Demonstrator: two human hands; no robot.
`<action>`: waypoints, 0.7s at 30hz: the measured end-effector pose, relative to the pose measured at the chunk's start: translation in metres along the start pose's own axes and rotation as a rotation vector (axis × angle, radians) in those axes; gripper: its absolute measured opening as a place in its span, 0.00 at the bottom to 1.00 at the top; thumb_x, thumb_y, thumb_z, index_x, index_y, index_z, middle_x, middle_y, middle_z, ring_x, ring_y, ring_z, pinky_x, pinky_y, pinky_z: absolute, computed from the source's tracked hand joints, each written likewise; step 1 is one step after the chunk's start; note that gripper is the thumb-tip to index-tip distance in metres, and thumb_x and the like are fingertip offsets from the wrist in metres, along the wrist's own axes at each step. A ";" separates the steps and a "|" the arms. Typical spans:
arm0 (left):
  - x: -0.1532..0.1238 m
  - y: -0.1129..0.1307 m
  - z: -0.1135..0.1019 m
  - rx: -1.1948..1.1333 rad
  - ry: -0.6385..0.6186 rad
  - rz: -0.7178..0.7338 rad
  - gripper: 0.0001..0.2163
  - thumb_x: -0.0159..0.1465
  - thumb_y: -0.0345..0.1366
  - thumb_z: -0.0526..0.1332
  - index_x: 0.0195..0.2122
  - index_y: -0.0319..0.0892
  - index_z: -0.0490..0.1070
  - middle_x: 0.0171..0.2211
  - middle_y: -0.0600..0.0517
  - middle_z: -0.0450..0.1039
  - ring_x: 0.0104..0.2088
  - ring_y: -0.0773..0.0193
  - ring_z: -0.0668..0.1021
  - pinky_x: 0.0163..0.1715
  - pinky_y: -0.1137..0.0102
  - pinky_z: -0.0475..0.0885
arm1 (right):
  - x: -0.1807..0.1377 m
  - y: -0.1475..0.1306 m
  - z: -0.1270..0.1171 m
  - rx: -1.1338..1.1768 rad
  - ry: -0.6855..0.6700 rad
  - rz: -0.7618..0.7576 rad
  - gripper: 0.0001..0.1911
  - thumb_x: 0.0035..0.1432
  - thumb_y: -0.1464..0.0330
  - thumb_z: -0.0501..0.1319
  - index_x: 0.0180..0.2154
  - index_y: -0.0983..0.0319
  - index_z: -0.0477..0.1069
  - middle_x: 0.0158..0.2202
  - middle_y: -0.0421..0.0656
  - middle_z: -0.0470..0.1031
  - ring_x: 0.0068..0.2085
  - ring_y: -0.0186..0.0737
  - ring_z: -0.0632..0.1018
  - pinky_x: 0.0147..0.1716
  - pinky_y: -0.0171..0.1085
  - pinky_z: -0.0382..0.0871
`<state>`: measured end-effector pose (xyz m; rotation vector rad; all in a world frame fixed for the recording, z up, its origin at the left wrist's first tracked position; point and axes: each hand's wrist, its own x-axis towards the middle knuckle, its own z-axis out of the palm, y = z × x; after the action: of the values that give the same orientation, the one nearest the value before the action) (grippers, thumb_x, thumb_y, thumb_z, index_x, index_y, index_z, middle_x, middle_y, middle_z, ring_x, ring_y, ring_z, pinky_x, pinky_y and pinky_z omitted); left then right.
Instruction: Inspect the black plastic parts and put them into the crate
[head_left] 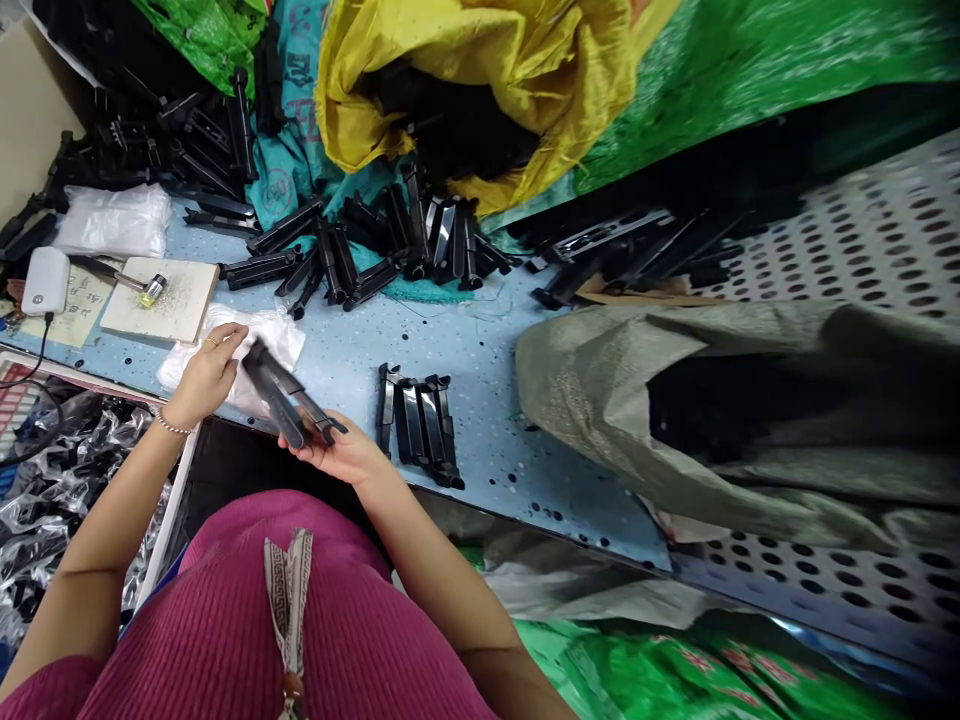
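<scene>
My left hand is over a stack of thin clear-white plastic bags, its fingers drawn together at the bag plastic. Two long black plastic parts, perhaps handles or brackets, lie side by side in my right hand, which grips them at their lower end. Their upper ends tilt toward my left hand. To the right, several similar black parts are lined up in a row on the blue speckled table.
Loose black parts are heaped along the back, below a yellow sack. A grey sack sits at right. A board with a small tool and a white device are at left. Below stands a crate of bagged parts.
</scene>
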<state>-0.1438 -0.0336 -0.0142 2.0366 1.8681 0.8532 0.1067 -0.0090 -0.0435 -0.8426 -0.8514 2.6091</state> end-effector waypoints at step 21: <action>-0.104 0.077 -0.038 0.160 0.048 -0.018 0.09 0.66 0.37 0.60 0.47 0.45 0.75 0.35 0.49 0.79 0.36 0.60 0.81 0.38 0.69 0.77 | 0.006 0.016 0.079 -0.593 -0.037 -0.399 0.18 0.68 0.59 0.58 0.54 0.58 0.75 0.46 0.42 0.80 0.45 0.41 0.79 0.50 0.41 0.73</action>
<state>-0.1026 -0.1530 0.0330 2.1053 2.0374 0.7778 0.0533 -0.0549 -0.0044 -0.6605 -1.6538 2.0467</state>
